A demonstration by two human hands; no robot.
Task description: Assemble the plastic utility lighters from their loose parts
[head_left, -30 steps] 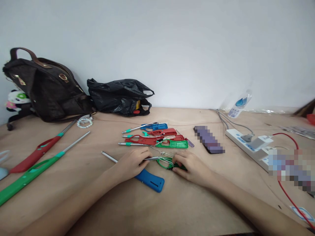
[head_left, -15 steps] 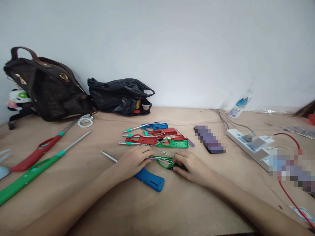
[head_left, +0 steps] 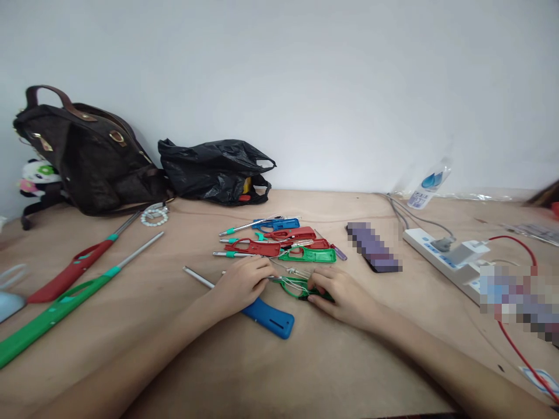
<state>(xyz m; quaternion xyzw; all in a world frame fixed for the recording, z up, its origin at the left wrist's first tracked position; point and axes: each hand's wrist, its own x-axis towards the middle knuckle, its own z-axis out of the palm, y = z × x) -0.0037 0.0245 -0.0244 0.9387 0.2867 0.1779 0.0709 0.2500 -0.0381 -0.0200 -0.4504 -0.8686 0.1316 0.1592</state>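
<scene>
My left hand (head_left: 243, 283) and my right hand (head_left: 339, 294) rest on the wooden table (head_left: 305, 372), both closed on an opened green lighter shell (head_left: 293, 286) with thin wires and a metal tube between them. My left fingers pinch the metal tube end; my right fingers press the green handle. A blue long-nosed lighter (head_left: 266, 314) lies under my left hand, its metal nozzle poking out to the left. Just behind my hands lies a pile of opened lighter shells (head_left: 279, 244) in red, green and blue.
A red long lighter (head_left: 78, 265) and a green one (head_left: 56, 308) lie at the left. A dark handbag (head_left: 87, 157) and black plastic bag (head_left: 213, 171) stand at the wall. A power strip (head_left: 449, 262), red cable and a bottle (head_left: 425, 186) are at the right.
My hands have barely moved on the green lighter shell; the view has shifted slightly to the left.
</scene>
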